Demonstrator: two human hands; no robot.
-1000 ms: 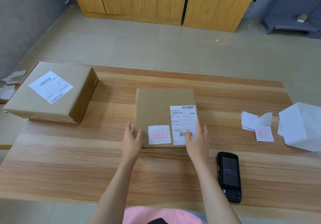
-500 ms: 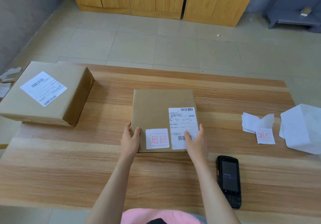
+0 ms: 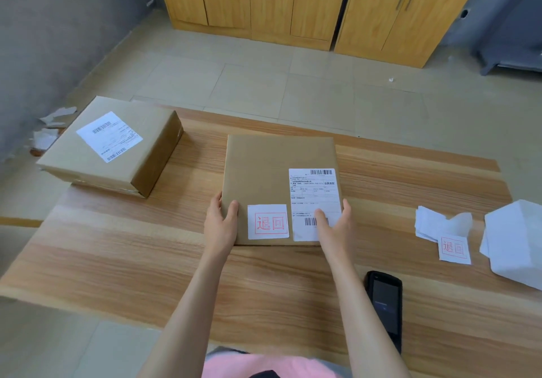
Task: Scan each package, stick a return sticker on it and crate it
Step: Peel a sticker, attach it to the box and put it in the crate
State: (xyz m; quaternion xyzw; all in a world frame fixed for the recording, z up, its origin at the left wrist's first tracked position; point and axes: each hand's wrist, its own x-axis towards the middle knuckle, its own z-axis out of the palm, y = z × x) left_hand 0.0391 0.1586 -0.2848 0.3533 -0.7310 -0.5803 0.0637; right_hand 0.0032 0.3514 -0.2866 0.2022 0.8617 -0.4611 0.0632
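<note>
At the middle of the bench lies a flat brown package, seated flat on the wood with its near edge towards the person. On the package's top face, at the near right, sits a white shipping label with barcodes. Just left of that label is a square return sticker printed in red.

The left hand holds the package's near left corner, thumb on the top face and fingers down the left side. The right hand holds the near right corner, thumb on the shipping label and fingers along the right edge. Each grip is partly closed about the package's edge, and neither has hold of anything else.

Right of the package and nearer the person, a black handheld scanner lies face up, apart from the right hand. Well to the package's right are crumpled backing papers, a loose red-printed sticker and a white paper heap. Left of the package, a thicker cardboard box with its own label sits over the bench's far left corner.
</note>
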